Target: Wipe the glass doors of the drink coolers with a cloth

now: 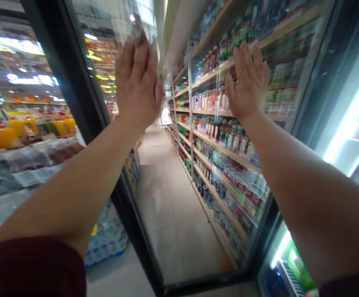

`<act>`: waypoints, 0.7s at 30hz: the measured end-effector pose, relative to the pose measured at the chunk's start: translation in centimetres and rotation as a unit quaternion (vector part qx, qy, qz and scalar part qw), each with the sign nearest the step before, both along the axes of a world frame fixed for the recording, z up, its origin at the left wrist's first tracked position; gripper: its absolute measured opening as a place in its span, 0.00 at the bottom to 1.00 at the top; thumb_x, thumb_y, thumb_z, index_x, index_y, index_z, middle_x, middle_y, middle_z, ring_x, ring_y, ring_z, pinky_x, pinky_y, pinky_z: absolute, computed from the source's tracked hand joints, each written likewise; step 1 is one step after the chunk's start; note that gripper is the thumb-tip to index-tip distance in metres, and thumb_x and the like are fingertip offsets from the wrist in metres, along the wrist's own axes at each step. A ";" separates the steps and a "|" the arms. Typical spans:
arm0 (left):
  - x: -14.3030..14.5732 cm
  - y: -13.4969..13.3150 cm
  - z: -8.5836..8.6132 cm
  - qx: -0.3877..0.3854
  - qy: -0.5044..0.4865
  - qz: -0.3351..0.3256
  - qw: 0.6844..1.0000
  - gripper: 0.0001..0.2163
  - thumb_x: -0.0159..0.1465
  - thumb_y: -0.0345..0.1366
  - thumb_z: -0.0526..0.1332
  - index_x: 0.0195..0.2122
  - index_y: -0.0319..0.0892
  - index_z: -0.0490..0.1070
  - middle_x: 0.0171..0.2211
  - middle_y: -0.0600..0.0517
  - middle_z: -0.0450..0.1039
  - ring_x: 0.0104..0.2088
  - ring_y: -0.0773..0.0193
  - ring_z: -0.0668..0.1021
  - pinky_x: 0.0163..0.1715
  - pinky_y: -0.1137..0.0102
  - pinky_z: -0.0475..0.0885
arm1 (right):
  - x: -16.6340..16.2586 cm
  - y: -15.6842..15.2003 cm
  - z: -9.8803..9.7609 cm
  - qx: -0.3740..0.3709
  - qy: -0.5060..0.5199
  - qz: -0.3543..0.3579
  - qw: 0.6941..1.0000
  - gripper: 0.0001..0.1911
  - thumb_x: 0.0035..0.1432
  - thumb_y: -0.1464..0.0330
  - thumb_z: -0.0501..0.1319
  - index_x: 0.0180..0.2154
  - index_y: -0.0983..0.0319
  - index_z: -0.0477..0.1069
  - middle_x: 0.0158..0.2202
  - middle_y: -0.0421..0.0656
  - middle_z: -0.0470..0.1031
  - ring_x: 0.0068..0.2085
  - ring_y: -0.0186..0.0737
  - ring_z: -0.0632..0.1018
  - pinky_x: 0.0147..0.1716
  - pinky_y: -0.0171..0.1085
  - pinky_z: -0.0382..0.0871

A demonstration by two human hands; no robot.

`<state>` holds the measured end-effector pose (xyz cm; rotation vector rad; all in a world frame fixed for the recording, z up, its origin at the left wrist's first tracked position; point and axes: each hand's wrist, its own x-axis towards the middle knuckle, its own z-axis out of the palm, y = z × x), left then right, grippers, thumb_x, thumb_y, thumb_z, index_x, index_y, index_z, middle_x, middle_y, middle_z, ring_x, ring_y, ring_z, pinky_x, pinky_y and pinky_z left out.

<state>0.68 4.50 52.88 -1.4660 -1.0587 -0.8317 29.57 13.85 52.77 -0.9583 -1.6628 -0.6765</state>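
A tall glass door (pixel 179 243) with a black frame stands swung open in front of me. My left hand (pixel 139 82) is raised to its upper left part, palm toward the pane, fingers stretched and close together. Around those fingertips is a blurred greyish patch; I cannot tell whether it is a cloth or a reflection. Higher on the right side of the pane, my right hand (pixel 249 78) lies flat with its fingers extended and thumb out. Nothing shows in it. Both palms are hidden from view.
Shelves of bottled drinks (pixel 229 136) appear in the glass on the right. A lit refrigerator cabinet (pixel 346 123) stands at far right, with a green package low inside. To the left are stacked water packs (pixel 108 235) and orange juice bottles (pixel 3 136). A tiled floor (pixel 161 185) runs down the aisle.
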 end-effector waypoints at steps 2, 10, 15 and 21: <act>0.8 0.7 0.3 -0.025 0.025 -0.018 0.999 0.29 0.81 0.52 0.35 0.78 0.48 0.47 0.80 0.73 0.35 0.79 0.55 0.40 0.81 0.52 0.35 | 0.0 0.0 0.0 0.002 -0.003 0.011 1.000 0.40 0.71 0.48 0.30 0.79 0.49 0.42 0.80 0.22 0.35 0.80 0.35 0.39 0.79 0.47 0.36; 4.6 1.4 2.6 -0.043 -0.003 -0.028 0.999 0.29 0.76 0.44 0.46 0.75 0.39 0.57 0.79 0.55 0.48 0.79 0.49 0.47 0.80 0.47 0.40 | 0.1 -0.2 -0.1 0.021 -0.008 0.034 0.999 0.38 0.75 0.50 0.36 0.79 0.56 0.45 0.81 0.33 0.41 0.80 0.45 0.44 0.78 0.52 0.39; 5.4 1.3 1.3 -0.163 0.153 -0.046 0.974 0.26 0.80 0.39 0.42 0.77 0.43 0.54 0.78 0.56 0.51 0.79 0.57 0.47 0.79 0.50 0.44 | 0.1 -0.1 -0.1 0.017 -0.002 0.027 0.999 0.37 0.75 0.49 0.34 0.79 0.50 0.45 0.80 0.27 0.39 0.80 0.41 0.43 0.79 0.52 0.40; 2.1 1.9 2.2 -0.008 0.014 -0.058 0.998 0.30 0.78 0.40 0.50 0.78 0.35 0.47 0.81 0.51 0.40 0.79 0.54 0.39 0.80 0.48 0.33 | 0.3 0.2 0.1 0.049 -0.006 0.023 0.999 0.34 0.77 0.54 0.42 0.78 0.55 0.50 0.80 0.37 0.47 0.80 0.50 0.48 0.78 0.57 0.47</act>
